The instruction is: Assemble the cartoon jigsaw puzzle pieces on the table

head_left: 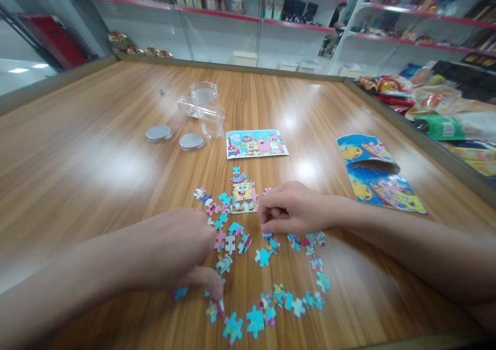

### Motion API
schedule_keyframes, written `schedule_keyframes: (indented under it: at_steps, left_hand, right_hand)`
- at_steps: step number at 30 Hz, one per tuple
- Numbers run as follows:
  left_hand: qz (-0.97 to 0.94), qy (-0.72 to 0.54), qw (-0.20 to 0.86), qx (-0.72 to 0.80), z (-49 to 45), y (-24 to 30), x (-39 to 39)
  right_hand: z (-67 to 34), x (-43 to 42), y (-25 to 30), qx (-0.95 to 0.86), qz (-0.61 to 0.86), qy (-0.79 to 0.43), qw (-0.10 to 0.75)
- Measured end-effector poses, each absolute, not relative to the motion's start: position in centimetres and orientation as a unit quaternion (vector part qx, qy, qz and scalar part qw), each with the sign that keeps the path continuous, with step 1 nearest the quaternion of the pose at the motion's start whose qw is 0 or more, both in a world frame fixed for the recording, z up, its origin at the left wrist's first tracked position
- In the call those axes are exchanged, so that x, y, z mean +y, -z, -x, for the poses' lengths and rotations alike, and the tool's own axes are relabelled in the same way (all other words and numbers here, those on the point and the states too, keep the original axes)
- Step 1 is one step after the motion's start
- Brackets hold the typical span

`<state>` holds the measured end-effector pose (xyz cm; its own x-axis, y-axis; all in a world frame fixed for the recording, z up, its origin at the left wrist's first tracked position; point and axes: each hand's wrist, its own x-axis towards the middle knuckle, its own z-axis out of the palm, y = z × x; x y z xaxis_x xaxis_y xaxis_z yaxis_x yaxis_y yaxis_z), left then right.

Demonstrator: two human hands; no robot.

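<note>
Turquoise, pink and white puzzle pieces [254, 321] are spread in a loose ring on the table between and in front of the two hands. At the far side of the ring, a small joined section [243, 192] with a yellow square figure is placed just left of the right hand [289, 208]. That hand is held half curled, its thumb and fingertips brought down over a piece at the section's near right corner; whether the piece is gripped cannot be told. The left hand [194, 249] is bent over the ring's left side, thumb stretched down beside a piece, the other fingers mostly hidden; whether anything is grasped cannot be told.

Beyond the section, a picture card [258, 144] is laid flat. Two silver lids [159, 133] and clear plastic containers [205, 99] are set further left, and a blue printed sheet [391, 184] is seen at the right.

The wood-grained table [96, 184] is edged by a raised rim. Packaged snacks [434, 102] are heaped along its right side, stocked shelves [217, 11] are ranged behind, and a person [334, 27] is partly visible there.
</note>
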<state>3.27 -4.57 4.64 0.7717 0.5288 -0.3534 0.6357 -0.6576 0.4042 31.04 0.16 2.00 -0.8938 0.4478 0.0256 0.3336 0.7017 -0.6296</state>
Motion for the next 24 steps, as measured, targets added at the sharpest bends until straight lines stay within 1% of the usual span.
schedule_keyframes:
  at_steps: [4, 8, 10, 15, 17, 20, 22, 24]
  left_hand:
    - [-0.929, 0.112, 0.210, 0.282, -3.4, -4.5, -4.2]
    - [-0.954, 0.012, 0.185, 0.237, -3.8, -4.0, -4.1]
    - [-0.952, -0.021, 0.190, 0.240, -4.0, -3.7, -4.1]
    - [-0.932, -0.004, 0.239, 0.272, -4.1, -3.2, -3.9]
    - [-0.932, -0.010, 0.239, 0.273, -4.0, -3.2, -3.8]
    - [-0.934, -0.012, 0.235, 0.270, -3.9, -3.2, -3.8]
    - [-0.934, -0.010, 0.234, 0.271, -3.9, -3.3, -3.9]
    - [-0.933, -0.009, 0.234, 0.274, -3.9, -3.3, -3.9]
  right_hand:
    - [-31.0, 0.1, -2.5, -0.919, 0.215, -0.320, 0.079]
    - [-31.0, 0.0, -2.5, -0.924, 0.216, -0.305, 0.083]
    - [-31.0, 0.0, -2.5, -0.923, 0.218, -0.306, 0.080]
    - [-31.1, 0.0, -2.7, -0.918, 0.212, -0.328, 0.067]
    - [-31.2, 0.1, -2.9, -0.913, 0.208, -0.346, 0.061]
    - [-31.4, 0.6, -3.0, -0.875, 0.206, -0.433, 0.066]
    - [-31.6, 1.2, -2.8, -0.814, 0.211, -0.535, 0.087]
    - [-31.8, 2.1, -2.4, -0.733, 0.222, -0.631, 0.126]
